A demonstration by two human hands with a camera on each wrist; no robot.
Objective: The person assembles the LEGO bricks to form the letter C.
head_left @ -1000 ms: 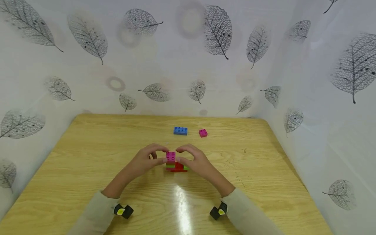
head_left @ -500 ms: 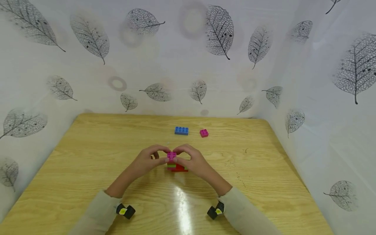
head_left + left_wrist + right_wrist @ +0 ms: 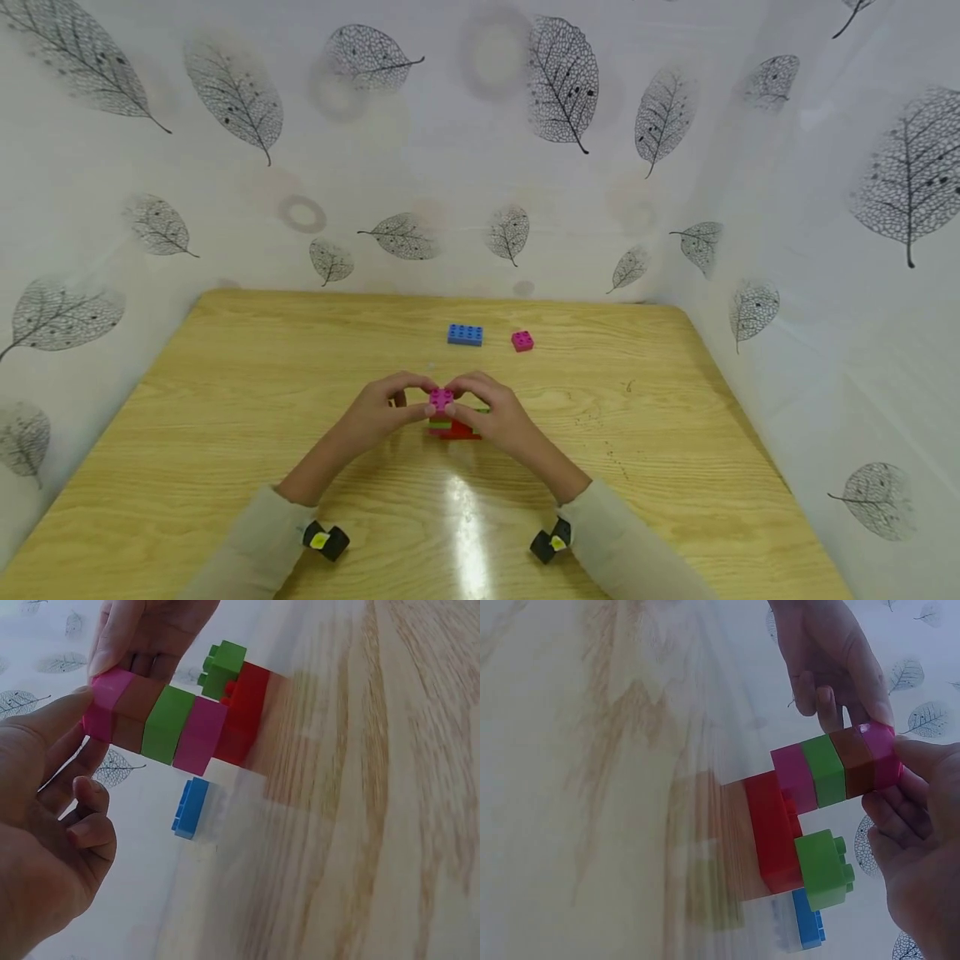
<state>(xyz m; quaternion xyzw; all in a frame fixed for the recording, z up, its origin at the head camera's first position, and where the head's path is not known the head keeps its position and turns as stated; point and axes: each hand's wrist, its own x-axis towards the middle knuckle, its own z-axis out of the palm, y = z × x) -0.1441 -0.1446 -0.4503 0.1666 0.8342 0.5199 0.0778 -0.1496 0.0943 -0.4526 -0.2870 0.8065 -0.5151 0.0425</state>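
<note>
A red brick [image 3: 769, 832] lies on the table as the base of a build. A column rises from one end of it: a lower pink brick [image 3: 200, 736], a green brick [image 3: 168, 724], a brown brick [image 3: 138, 711] and the top pink brick [image 3: 441, 399]. At the base's other end sits a second green brick [image 3: 823, 868]. My left hand [image 3: 381, 408] pinches the top pink brick from the left, thumb in front and forefinger behind. From the right, my right hand [image 3: 497, 410] pinches the same brick and partly hides the base in the head view.
Behind the build, a blue brick [image 3: 465, 335] and a loose pink brick [image 3: 522, 341] lie apart on the wooden table [image 3: 285, 350]. A leaf-patterned white curtain [image 3: 450, 167] surrounds the table's back and sides.
My right fingertips have moved left onto the top pink brick, and both hands' fingers have drawn together around it. The loose bricks have stayed in place.
</note>
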